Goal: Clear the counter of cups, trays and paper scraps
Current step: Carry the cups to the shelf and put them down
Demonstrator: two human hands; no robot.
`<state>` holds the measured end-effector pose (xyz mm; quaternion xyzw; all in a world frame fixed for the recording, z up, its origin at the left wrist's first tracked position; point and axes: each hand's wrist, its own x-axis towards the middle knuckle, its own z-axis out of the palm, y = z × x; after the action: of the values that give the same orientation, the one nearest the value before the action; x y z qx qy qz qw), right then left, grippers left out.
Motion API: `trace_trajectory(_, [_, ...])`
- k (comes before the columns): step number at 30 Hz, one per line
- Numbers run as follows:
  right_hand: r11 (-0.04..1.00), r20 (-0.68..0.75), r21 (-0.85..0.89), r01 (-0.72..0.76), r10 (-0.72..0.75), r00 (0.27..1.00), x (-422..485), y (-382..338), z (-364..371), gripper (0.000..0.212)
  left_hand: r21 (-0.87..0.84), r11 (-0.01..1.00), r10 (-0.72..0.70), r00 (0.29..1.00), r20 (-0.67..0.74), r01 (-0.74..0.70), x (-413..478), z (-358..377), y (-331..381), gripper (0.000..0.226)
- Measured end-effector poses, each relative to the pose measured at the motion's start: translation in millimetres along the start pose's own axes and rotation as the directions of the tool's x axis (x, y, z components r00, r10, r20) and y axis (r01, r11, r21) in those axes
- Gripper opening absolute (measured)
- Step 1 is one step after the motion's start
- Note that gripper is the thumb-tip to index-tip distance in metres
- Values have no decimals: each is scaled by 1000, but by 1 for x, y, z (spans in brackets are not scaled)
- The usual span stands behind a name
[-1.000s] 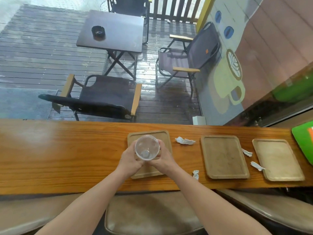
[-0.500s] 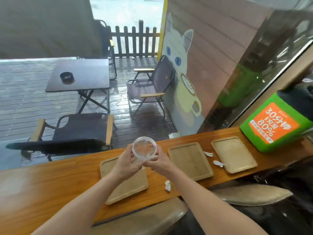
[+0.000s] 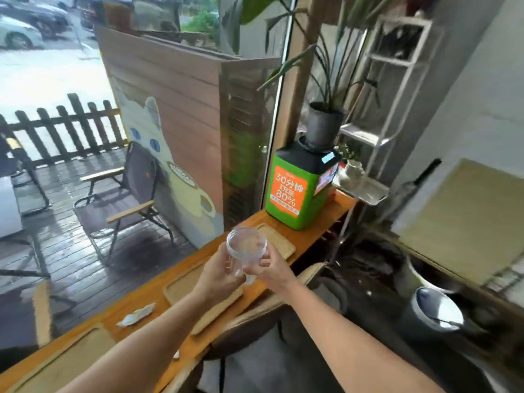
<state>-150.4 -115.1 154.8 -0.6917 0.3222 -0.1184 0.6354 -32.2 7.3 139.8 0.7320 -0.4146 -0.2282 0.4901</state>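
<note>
I hold a clear plastic cup (image 3: 246, 249) in the air above the wooden counter (image 3: 255, 219), its mouth tilted toward me. My left hand (image 3: 218, 275) grips its left side and my right hand (image 3: 269, 268) its right side. Three wooden trays lie on the counter: a far tray (image 3: 279, 239) beyond the cup, a middle tray (image 3: 184, 285) partly under my hands, and a near tray (image 3: 62, 361) at the lower left. A crumpled paper scrap (image 3: 136, 314) rests between the near and middle trays. A smaller scrap (image 3: 176, 355) sits at the counter's front edge.
A green and orange box (image 3: 295, 188) stands at the counter's far end, with a potted plant (image 3: 323, 129) on it and a white wire shelf (image 3: 382, 109) behind. Brown stools (image 3: 255, 319) sit below the counter. A shiny metal bin lid (image 3: 436, 307) is at the lower right.
My view has swung to the right and upward, from the deck outside to the counter's far end. Both hands have lifted the cup off the tray and carried it to the right.
</note>
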Motion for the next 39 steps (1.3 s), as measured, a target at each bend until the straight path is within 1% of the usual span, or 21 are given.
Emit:
trace_trajectory(3, [1000, -120, 6, 16, -16, 993, -23, 10, -47, 94, -7, 999, 45, 995, 84, -45, 14, 46, 28, 70])
trace_trajectory(7, [1000, -314, -11, 22, -24, 949, -52, 31, -110, 83, -46, 996, 87, 973, 216, -79, 27, 112, 62, 75])
trace_trajectory(10, [999, -413, 50, -18, 37, 910, -79, 49, -158, 81, -98, 989, 137, 939, 316, -112, 32, 164, 86, 78])
trace_trajectory(12, [994, -467, 96, -61, 99, 878, -98, 58, -186, 86, -103, 988, 148, 916, 373, -117, 33, 194, 101, 77])
trace_trajectory(14, [989, -517, 120, -87, 137, 845, -115, 63, -209, 90, -106, 988, 150, 900, 409, -116, 35, 220, 113, 77])
trace_trajectory(16, [987, -560, 128, -100, 155, 814, -127, 67, -230, 87, -110, 985, 166, 882, 440, -130, 41, 245, 123, 74])
trace_trajectory(20, [984, -628, 130, -119, 175, 758, -141, 76, -257, 83, -88, 987, 163, 858, 487, -137, 52, 282, 136, 72])
trace_trajectory(23, [980, -662, 134, -147, 199, 723, -144, 85, -276, 81, -39, 985, 163, 822, 545, -168, 66, 309, 143, 75])
trace_trajectory(26, [975, -692, 149, -162, 220, 687, -137, 92, -301, 77, -30, 978, 186, 800, 571, -206, 85, 335, 150, 73])
trace_trajectory(30, [973, -720, 154, -173, 230, 654, -110, 94, -341, 83, -39, 979, 181, 775, 605, -199, 124, 368, 161, 72])
trace_trajectory(34, [970, -736, 174, -170, 243, 631, -78, 89, -381, 94, -27, 979, 172, 755, 632, -201, 173, 397, 173, 78])
trace_trajectory(36, [971, -740, 174, -164, 239, 628, -59, 84, -405, 90, -34, 977, 184, 751, 634, -211, 202, 411, 180, 81])
trace_trajectory(39, [973, -746, 175, -152, 232, 625, -30, 79, -440, 77, -49, 972, 208, 748, 630, -229, 244, 432, 188, 82])
